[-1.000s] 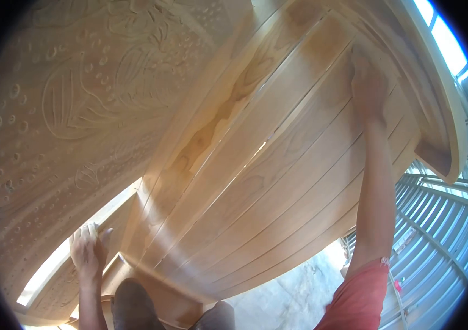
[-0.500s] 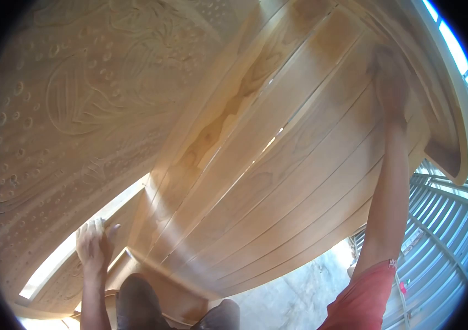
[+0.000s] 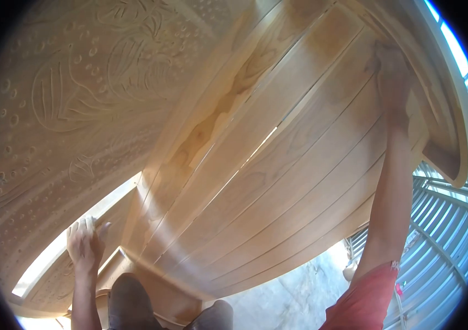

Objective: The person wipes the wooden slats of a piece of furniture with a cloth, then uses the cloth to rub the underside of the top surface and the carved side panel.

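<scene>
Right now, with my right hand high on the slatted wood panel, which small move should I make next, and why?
Probably slide the right hand a little down along the same board of the slatted panel. It lies flat near the upper edge, and much of that board below it is untouched. Keep the left hand gripping the carved panel to steady yourself.

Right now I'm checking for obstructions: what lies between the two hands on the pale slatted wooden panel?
In the head view, only bare slats and thin gaps lie between the left hand and right hand on the panel.
</scene>
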Available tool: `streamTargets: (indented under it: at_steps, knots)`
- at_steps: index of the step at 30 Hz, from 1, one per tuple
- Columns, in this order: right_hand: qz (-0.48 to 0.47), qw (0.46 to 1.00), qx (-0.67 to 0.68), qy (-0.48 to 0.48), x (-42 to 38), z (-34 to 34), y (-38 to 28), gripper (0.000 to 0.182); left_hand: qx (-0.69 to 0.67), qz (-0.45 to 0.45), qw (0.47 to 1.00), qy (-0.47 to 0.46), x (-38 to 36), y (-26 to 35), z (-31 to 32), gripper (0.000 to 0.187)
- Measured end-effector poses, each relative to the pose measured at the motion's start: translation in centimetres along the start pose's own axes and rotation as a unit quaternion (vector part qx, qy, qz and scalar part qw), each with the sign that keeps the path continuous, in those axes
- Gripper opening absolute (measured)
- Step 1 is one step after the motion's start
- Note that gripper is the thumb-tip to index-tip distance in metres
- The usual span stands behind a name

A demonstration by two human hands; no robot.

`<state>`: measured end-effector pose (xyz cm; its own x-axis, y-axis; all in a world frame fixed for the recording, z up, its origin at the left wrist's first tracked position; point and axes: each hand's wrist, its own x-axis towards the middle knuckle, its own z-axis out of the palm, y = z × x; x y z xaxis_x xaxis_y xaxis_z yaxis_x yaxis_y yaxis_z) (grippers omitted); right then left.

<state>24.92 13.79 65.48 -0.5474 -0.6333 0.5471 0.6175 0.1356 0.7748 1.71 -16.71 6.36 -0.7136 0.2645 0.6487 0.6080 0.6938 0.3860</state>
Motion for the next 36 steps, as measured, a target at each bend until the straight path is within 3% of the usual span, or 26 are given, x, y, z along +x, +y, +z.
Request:
streamTargets:
  at_steps: [3,5,6,12,14,18,21,23,26,30,32,36]
  knots:
    - [0.089,0.994,0.061,-0.013,-0.6,0.3,-1.0,0.030,-0.004,-0.003,1.000,-0.020,-0.2,0.0,-0.3,0.037]
    - [-0.013,0.999,0.038,0.004,-3.1,-1.2,-3.4,0.028,-0.008,-0.002,1.000,0.009,-0.1,-0.1,0.0,0.037]
    - [-0.018,0.999,0.034,0.012,-2.3,-1.2,-2.9,0.028,-0.013,-0.006,1.000,0.015,-0.1,0.1,0.2,0.037]
    - [0.107,0.993,0.017,-0.037,-0.8,-0.6,-2.0,0.026,0.006,0.007,1.000,-0.003,-0.3,-0.2,0.0,0.036]
    - [0.051,0.996,0.075,-0.014,-2.9,-2.8,-5.1,0.028,0.002,-0.001,1.000,-0.008,0.0,0.0,-0.3,0.035]
    - [0.029,0.999,0.045,-0.005,-0.3,-1.1,-0.3,0.028,-0.011,0.001,1.000,0.001,0.1,0.2,-0.3,0.035]
    - [0.080,0.996,0.046,-0.012,-1.1,-0.8,-0.8,0.030,-0.013,0.004,1.000,-0.009,-0.2,-0.1,-0.4,0.035]
    - [0.043,0.992,0.119,-0.001,-2.5,-2.9,-3.8,0.031,-0.017,0.009,1.000,0.001,-0.1,-0.2,-0.2,0.035]
    - [-0.006,0.997,0.079,0.026,0.4,-2.3,-0.6,0.033,-0.019,0.011,1.000,-0.004,-0.1,-0.1,-0.3,0.036]
    - [0.084,0.996,0.001,-0.034,-2.1,-0.8,-2.0,0.034,-0.017,0.003,1.000,-0.021,-0.2,-0.2,-1.0,0.037]
    - [0.079,0.989,0.125,-0.029,-3.2,-3.3,-5.5,0.037,-0.028,0.000,0.999,-0.032,0.1,-0.1,-0.6,0.037]
    - [0.038,0.994,0.095,0.047,0.5,-0.8,-1.0,0.033,-0.021,-0.004,1.000,-0.016,0.1,0.3,-0.5,0.037]
